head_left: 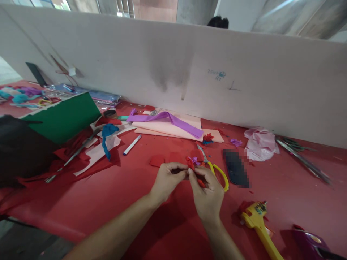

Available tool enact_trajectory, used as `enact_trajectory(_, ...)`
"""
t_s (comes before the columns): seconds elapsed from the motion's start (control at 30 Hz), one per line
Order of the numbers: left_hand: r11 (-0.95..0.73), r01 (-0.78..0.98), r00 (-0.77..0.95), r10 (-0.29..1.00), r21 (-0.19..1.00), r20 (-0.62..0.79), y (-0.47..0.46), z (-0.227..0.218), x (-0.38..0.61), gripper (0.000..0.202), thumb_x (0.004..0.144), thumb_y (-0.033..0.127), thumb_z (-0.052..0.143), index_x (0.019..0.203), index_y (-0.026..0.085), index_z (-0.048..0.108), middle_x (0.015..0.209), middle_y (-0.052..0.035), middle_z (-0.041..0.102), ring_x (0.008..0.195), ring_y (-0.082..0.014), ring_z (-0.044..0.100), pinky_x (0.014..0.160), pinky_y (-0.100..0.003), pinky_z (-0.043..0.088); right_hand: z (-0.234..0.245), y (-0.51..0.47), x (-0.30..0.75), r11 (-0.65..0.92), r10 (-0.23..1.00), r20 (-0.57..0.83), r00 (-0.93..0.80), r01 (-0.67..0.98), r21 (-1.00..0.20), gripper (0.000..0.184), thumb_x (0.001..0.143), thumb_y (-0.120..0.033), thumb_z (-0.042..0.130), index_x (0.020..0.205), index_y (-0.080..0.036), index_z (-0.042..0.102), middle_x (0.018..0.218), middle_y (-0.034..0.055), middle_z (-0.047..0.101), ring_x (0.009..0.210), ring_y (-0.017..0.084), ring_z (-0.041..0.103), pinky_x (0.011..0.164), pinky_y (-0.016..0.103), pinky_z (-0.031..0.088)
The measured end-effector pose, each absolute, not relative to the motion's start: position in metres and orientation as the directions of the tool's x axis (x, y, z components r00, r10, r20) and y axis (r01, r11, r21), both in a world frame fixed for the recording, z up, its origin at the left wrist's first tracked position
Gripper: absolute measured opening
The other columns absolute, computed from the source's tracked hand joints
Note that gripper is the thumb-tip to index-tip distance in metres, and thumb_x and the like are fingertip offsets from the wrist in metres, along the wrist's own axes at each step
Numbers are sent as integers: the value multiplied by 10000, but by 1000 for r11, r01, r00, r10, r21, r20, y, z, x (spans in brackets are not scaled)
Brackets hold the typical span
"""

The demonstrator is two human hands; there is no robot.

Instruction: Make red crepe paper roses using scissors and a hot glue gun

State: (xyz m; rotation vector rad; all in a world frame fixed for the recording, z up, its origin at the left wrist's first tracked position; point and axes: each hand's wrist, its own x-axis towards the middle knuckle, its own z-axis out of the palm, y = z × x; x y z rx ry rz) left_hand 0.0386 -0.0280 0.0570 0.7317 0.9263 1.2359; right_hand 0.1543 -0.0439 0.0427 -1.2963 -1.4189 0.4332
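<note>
Near the middle of the red table point(130, 206), my left hand point(167, 178) and my right hand point(208, 196) meet with their fingertips pinched on a small gathered piece of red crepe paper point(190, 162). A strip of red hangs under my right fingers. Just behind lies a small purple paper piece point(195, 160), partly hidden. Flat red paper pieces point(157, 160) lie beyond my left hand. Scissors with yellow handles point(223, 177) rest right beside my right hand, with one loop partly covered. Farther back sits a red and blue paper flower point(208, 138).
A dark phone point(235, 168) lies right, with a yellow glue gun point(258, 220) nearer. Peach paper sheets point(151, 130) carry a purple strip point(173, 121). A marker point(132, 145), blue crepe paper point(107, 135) and a green board point(67, 117) are left. A white partition point(121, 61) stands behind.
</note>
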Motion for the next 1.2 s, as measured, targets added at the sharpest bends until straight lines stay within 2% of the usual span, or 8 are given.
enact_trajectory(0.13, 177, -464, 104, 984, 868, -145, -26, 53, 35, 149, 587, 229, 780, 653, 137, 683, 611, 3, 625, 611, -107, 562, 649, -243, 466, 45, -46, 155, 358, 867, 462, 185, 412, -838, 53, 796, -235, 647, 843, -221, 666, 882, 33, 679, 815, 180, 637, 756, 317, 511)
enact_trajectory(0.27, 156, -409, 150, 983, 899, -102, -23, 47, 30, 160, 636, 251, 764, 651, 141, 648, 600, 13, 585, 549, -77, 483, 538, -206, 371, 44, -46, 155, 303, 925, 351, 142, 279, -911, 85, 814, -247, 625, 883, -226, 670, 913, 38, 675, 850, 187, 634, 793, 341, 504)
enact_trajectory(0.5, 231, -528, 174, 971, 817, -163, -22, 49, 29, 209, 590, 246, 808, 690, 152, 650, 646, 26, 576, 645, -83, 522, 692, -229, 414, 39, -41, 156, 160, 970, 154, 186, -21, -987, 100, 789, -298, 662, 860, -227, 665, 812, 3, 641, 742, 145, 597, 706, 284, 499)
enact_trajectory(0.67, 296, -574, 219, 954, 764, -205, -23, 52, 30, 265, 566, 263, 830, 766, 157, 691, 713, 3, 629, 664, -94, 563, 719, -254, 446, 43, -41, 155, 205, 965, 209, 162, 40, -978, 83, 783, -281, 658, 841, -221, 658, 857, 20, 629, 788, 164, 588, 725, 303, 493)
enact_trajectory(0.87, 326, -600, 177, 945, 730, -276, -21, 49, 27, 267, 507, 270, 857, 700, 156, 712, 650, -7, 648, 589, -81, 554, 634, -220, 435, 47, -43, 156, 200, 974, 214, 74, 156, -967, 86, 831, -292, 598, 845, -211, 626, 840, 39, 609, 783, 182, 575, 737, 328, 481)
enact_trajectory(0.97, 309, -558, 154, 950, 770, -270, -20, 51, 25, 259, 494, 268, 857, 675, 155, 711, 638, 2, 626, 551, -70, 525, 571, -200, 407, 47, -42, 160, 204, 974, 212, 76, 102, -974, 96, 831, -289, 603, 905, -228, 611, 876, 25, 611, 816, 174, 575, 762, 316, 469)
enact_trajectory(1.07, 222, -453, 154, 973, 863, -169, -21, 52, 25, 171, 578, 239, 806, 690, 152, 712, 645, 8, 607, 547, -59, 489, 558, -190, 381, 46, -39, 163, 165, 982, 157, 108, -80, -983, 166, 824, -319, 617, 974, -249, 611, 943, 17, 628, 886, 174, 581, 805, 318, 463)
enact_trajectory(1.2, 177, -319, 181, 976, 931, -124, -22, 50, 26, 97, 661, 214, 740, 710, 146, 691, 633, 7, 598, 574, -72, 482, 581, -197, 378, 47, -34, 163, 74, 989, 33, 144, -287, -955, 163, 764, -334, 681, 882, -228, 642, 886, 11, 649, 841, 170, 592, 796, 330, 469)
